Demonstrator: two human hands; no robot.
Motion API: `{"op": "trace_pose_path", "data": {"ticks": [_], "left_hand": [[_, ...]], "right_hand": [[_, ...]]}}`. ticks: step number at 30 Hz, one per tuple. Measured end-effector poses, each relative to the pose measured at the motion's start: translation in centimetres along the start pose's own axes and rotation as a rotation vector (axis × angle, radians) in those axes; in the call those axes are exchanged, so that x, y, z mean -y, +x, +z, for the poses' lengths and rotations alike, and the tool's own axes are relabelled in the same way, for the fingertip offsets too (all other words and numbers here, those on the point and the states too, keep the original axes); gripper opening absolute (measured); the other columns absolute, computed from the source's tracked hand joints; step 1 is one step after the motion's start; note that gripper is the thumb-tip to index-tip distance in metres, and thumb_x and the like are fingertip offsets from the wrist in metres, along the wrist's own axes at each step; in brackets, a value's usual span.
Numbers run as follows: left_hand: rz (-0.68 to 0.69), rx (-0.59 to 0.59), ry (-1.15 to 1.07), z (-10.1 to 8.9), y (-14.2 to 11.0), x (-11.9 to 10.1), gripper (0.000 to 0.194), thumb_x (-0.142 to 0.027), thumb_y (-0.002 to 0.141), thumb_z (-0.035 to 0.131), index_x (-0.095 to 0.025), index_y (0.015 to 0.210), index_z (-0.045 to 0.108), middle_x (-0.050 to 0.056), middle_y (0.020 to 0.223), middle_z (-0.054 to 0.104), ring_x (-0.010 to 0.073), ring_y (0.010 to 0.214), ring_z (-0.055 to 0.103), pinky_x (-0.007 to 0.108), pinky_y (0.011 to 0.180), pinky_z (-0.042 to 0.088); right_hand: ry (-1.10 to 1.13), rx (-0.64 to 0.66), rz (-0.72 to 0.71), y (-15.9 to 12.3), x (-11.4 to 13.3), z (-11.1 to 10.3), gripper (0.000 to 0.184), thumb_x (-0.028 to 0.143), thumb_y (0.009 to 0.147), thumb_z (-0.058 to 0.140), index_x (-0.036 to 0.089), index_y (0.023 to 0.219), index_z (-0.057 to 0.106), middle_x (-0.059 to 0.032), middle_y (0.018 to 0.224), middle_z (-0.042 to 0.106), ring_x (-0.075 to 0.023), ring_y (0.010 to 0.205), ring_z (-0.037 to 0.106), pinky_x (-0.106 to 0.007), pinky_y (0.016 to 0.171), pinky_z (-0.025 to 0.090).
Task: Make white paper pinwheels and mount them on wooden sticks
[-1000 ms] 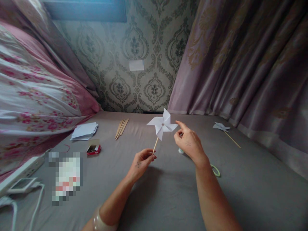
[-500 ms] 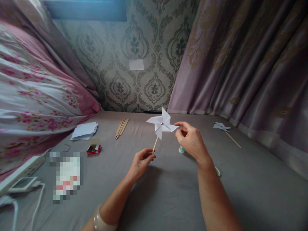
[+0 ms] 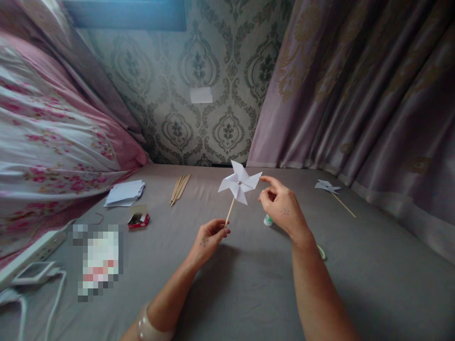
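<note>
A white paper pinwheel (image 3: 240, 182) with a shiny pin at its centre stands on a thin wooden stick, tilted slightly right. My left hand (image 3: 210, 239) is closed round the lower part of that stick. To the right of the paper blades is my right hand (image 3: 280, 203), its index finger stretched out at the tip of one blade; whether it touches cannot be made out. The other fingers of this hand are curled, with nothing visible in them. Behind it, a small white and green glue stick (image 3: 268, 220) is partly hidden.
A second pinwheel (image 3: 327, 187) lies at the right. On the left are wooden sticks (image 3: 180, 189), stacked white paper (image 3: 124, 193), an open red box (image 3: 138, 220), a power strip (image 3: 39, 250) and a blurred-out item (image 3: 101, 258). A green ring (image 3: 322, 252) shows behind my right forearm.
The pinwheel's blades have turned a little anticlockwise about the pin. My right index finger has lifted and straightened slightly. My left hand keeps its place on the stick.
</note>
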State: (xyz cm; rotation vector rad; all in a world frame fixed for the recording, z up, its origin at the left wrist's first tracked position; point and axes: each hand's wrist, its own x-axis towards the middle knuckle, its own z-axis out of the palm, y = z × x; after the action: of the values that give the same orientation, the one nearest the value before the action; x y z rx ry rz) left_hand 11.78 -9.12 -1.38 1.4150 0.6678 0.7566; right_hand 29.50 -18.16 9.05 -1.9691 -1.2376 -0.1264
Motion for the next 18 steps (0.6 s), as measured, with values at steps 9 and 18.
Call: {"op": "trace_pose_path", "data": {"ticks": [9,18], "left_hand": [[0.000,0.017,0.007,0.04,-0.12,-0.22,0.031,-0.036,0.063,0.075,-0.015,0.086,0.070,0.002,0.068,0.066,0.0127,0.062,0.056,0.025,0.062,0.045],[0.002,0.010,-0.013,0.01,0.05,0.05,0.031,-0.036,0.063,0.075,-0.015,0.085,0.070,0.002,0.068,0.065,0.0124,0.062,0.055,0.025,0.062,0.044]], "right_hand": [[-0.253,0.023,0.051,-0.05,0.09,0.16,0.057,0.018,0.083,0.045,0.022,0.139,0.046,-0.0053,0.082,0.072,-0.0212,0.078,0.066,-0.028,0.068,0.044],[-0.339,0.106,0.083,-0.26,0.24,-0.21,0.047,0.020,0.083,0.045,0.025,0.128,0.059,-0.0086,0.092,0.073,-0.0255,0.089,0.067,-0.031,0.070,0.045]]}}
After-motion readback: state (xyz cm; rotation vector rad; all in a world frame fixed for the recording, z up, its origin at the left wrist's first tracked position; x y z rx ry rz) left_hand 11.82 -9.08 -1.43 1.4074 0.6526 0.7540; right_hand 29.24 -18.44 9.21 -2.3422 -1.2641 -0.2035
